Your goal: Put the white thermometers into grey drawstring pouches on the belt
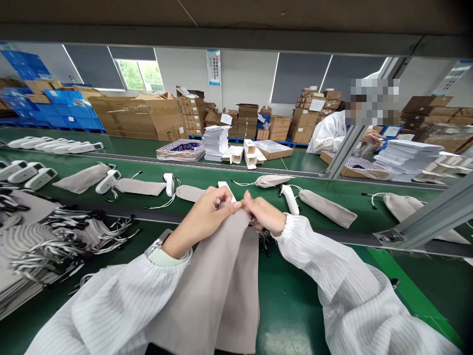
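Grey fabric drawstring pouches (218,291) hang from my two hands over the green bench, at least two pieces side by side. My left hand (207,214) pinches the upper edge between thumb and fingers. Right beside it, my right hand (264,213) is closed on the same top edge, thumb up, its other fingertips partly hidden. Dark cord ends show just below my right hand. Behind my hands a white handheld device (226,190) is partly covered by my left fingers. Another white device (289,199) lies to the right of my right hand, near a filled-looking grey pouch (327,207).
A heap of grey pouches with white cords (48,241) lies at left. White devices (35,175) and pouches line the green belt (199,170). A metal post (417,212) slants at right. Across stand stacked white boxes (216,143) and a person in white (328,133).
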A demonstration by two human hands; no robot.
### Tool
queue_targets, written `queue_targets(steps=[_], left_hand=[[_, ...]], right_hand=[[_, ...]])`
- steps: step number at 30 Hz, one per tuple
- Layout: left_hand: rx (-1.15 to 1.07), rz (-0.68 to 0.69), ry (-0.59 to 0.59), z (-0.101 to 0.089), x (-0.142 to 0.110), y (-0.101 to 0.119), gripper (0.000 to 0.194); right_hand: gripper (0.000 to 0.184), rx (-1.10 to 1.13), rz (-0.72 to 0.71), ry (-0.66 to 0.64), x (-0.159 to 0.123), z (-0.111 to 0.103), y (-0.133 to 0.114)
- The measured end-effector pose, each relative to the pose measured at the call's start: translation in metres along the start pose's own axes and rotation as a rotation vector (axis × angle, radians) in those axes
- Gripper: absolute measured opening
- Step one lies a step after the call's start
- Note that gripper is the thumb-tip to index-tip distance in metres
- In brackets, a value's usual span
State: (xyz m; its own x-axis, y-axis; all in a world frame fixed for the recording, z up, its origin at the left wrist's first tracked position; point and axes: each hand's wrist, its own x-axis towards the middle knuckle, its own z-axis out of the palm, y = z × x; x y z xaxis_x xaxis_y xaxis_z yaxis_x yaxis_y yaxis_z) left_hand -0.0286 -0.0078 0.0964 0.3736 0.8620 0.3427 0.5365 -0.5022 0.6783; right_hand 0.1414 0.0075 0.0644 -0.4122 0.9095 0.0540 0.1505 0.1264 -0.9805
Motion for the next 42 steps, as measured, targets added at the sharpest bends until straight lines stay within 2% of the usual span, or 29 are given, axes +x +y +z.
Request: queue_targets(steps=[1,3,4,5,6,7,9,11,12,13,14,15,16,18,19,20,22,24,25,28,30,32,35,37,39,42], left_hand=[[0.027,-0.042,-0.032,-0.003,-0.002,0.003,0.024],[0.014,-0.158,-0.198,-0.01,-0.008,0.014,0.028],[-0.053,-0.209,-0.307,-0.012,-0.012,0.021,0.031],[-0.16,-0.242,-0.394,-0.015,-0.016,0.029,0.034],[-0.29,-0.249,-0.422,-0.016,-0.019,0.036,0.035],[-0.416,-0.234,-0.373,-0.017,-0.022,0.041,0.034],[-0.595,-0.16,-0.184,-0.017,-0.024,0.048,0.031],[-0.63,-0.059,-0.053,-0.015,-0.023,0.048,0.025],[-0.603,-0.008,-0.02,-0.012,-0.022,0.046,0.023],[-0.554,0.041,0.005,-0.007,-0.021,0.044,0.021],[-0.478,0.085,0.035,-0.002,-0.021,0.04,0.019],[-0.376,0.124,0.061,0.006,-0.02,0.036,0.018],[-0.256,0.159,0.073,0.015,-0.021,0.03,0.018],[0.029,0.213,0.027,0.038,-0.022,0.015,0.021],[0.175,0.237,-0.037,0.05,-0.023,0.006,0.025],[0.326,0.256,-0.092,0.062,-0.024,-0.003,0.032],[0.486,0.281,-0.19,0.08,-0.025,-0.021,0.038],[0.525,0.315,-0.243,0.088,-0.025,-0.033,0.035],[0.526,0.335,-0.256,0.089,-0.026,-0.037,0.031],[0.562,0.373,-0.272,0.085,-0.026,-0.037,0.028],[0.622,0.375,-0.224,0.081,-0.026,-0.031,0.031],[0.743,0.398,-0.151,0.078,-0.027,-0.023,0.031],[0.894,0.452,-0.107,0.077,-0.029,-0.013,0.023],[0.907,0.457,-0.114,0.078,-0.032,-0.009,0.02],[0.906,0.449,-0.109,0.079,-0.035,-0.006,0.019],[0.925,0.434,-0.097,0.081,-0.039,-0.002,0.019]], right_hand=[[0.054,-0.1,-0.093,0.142,0.003,-0.009,0.003],[0.049,-0.282,-0.251,0.459,0.01,-0.031,0.011],[0.048,-0.33,-0.282,0.566,0.013,-0.041,0.014],[0.048,-0.337,-0.277,0.606,0.014,-0.048,0.015],[0.051,-0.299,-0.251,0.57,0.014,-0.051,0.015],[0.054,-0.228,-0.224,0.462,0.012,-0.049,0.014],[0.055,-0.058,-0.23,0.115,0.005,-0.03,0.007],[0.049,0.066,-0.311,-0.201,-0.002,-0.001,-0.001],[0.048,0.103,-0.358,-0.272,-0.003,0.01,-0.005],[0.048,0.121,-0.397,-0.252,-0.002,0.015,-0.008],[0.048,0.124,-0.426,-0.134,0.0,0.014,-0.008],[0.049,0.107,-0.439,0.07,0.004,0.007,-0.007],[0.051,0.069,-0.43,0.34,0.008,-0.008,-0.003],[0.058,-0.105,-0.318,0.885,0.018,-0.047,0.012],[0.062,-0.241,-0.183,1.042,0.022,-0.067,0.021],[0.065,-0.403,-0.021,1.064,0.025,-0.086,0.03],[0.067,-0.631,0.231,0.95,0.028,-0.114,0.049],[0.059,-0.728,0.34,0.825,0.026,-0.131,0.064],[0.052,-0.753,0.364,0.816,0.024,-0.136,0.07],[0.043,-0.87,0.504,0.903,0.011,-0.153,0.083],[0.048,-0.924,0.622,0.973,0.001,-0.167,0.091],[0.051,-0.943,0.717,0.974,-0.007,-0.18,0.099],[0.046,-0.959,0.768,0.919,-0.012,-0.191,0.105],[0.042,-0.977,0.755,0.905,-0.012,-0.193,0.1],[0.042,-0.992,0.717,0.914,-0.013,-0.195,0.087],[0.053,-1.003,0.627,0.962,-0.017,-0.199,0.062]])
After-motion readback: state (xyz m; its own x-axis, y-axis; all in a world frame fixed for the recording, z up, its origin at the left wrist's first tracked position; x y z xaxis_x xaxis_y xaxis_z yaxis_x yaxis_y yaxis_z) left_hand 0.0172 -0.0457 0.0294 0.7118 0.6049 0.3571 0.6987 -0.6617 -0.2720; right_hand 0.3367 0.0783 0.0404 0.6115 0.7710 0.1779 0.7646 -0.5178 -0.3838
